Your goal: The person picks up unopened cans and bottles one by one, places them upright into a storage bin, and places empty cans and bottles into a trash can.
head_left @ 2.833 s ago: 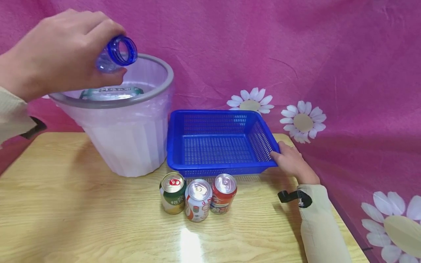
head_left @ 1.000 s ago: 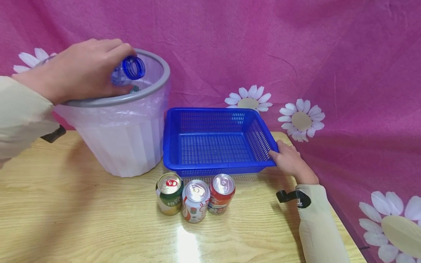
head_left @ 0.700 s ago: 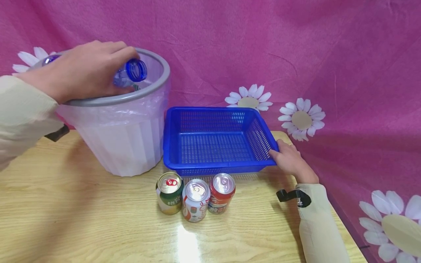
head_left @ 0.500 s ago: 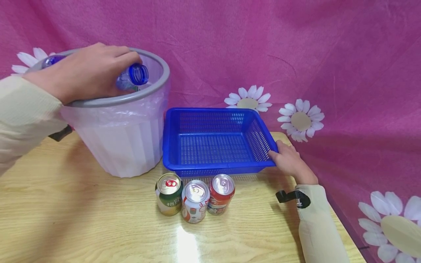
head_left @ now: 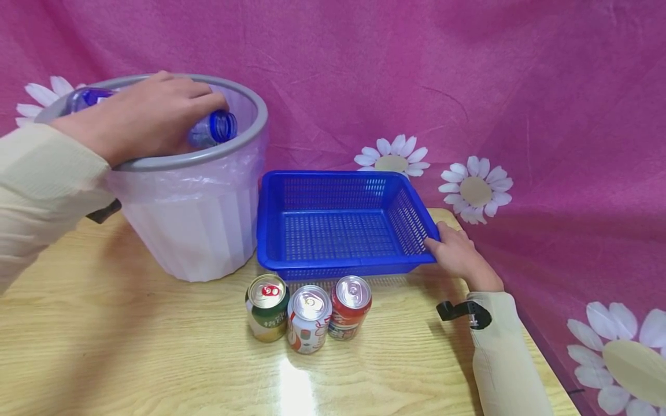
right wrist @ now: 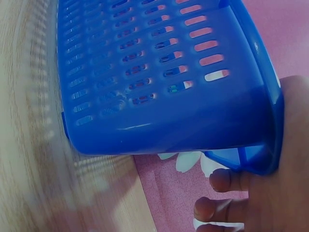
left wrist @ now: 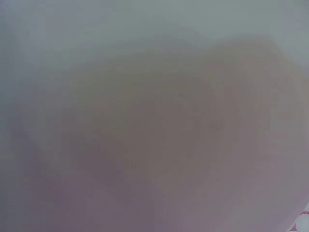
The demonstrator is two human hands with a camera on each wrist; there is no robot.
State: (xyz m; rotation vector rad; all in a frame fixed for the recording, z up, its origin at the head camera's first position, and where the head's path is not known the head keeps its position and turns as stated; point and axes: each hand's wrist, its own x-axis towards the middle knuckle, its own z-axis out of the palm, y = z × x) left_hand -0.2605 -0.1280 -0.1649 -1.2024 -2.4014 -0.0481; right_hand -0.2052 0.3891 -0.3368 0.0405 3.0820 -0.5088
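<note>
My left hand (head_left: 151,115) reaches into the mouth of a pale, bag-lined trash bin (head_left: 192,231). It grips a clear plastic bottle (head_left: 203,133) lying sideways, its open blue neck to the right and its blue-tinted base showing past the wrist at left. Blur fills the left wrist view. At the near right corner of a blue plastic basket (head_left: 338,266), my right hand (head_left: 458,254) holds the rim, thumb on top. The right wrist view shows the fingers (right wrist: 227,210) curled beneath that rim. Nothing lies in the basket.
Three drink cans stand upright before the basket: a green-and-gold can (head_left: 267,309), a white can (head_left: 309,320) and a red can (head_left: 351,309). The wooden table (head_left: 171,346) meets a pink flowered cloth (head_left: 333,69) behind.
My left hand has come down and right with the bottle, from above the bin into its mouth. A green-labelled item seen inside the bin earlier is now hidden. My right hand stays on the basket.
</note>
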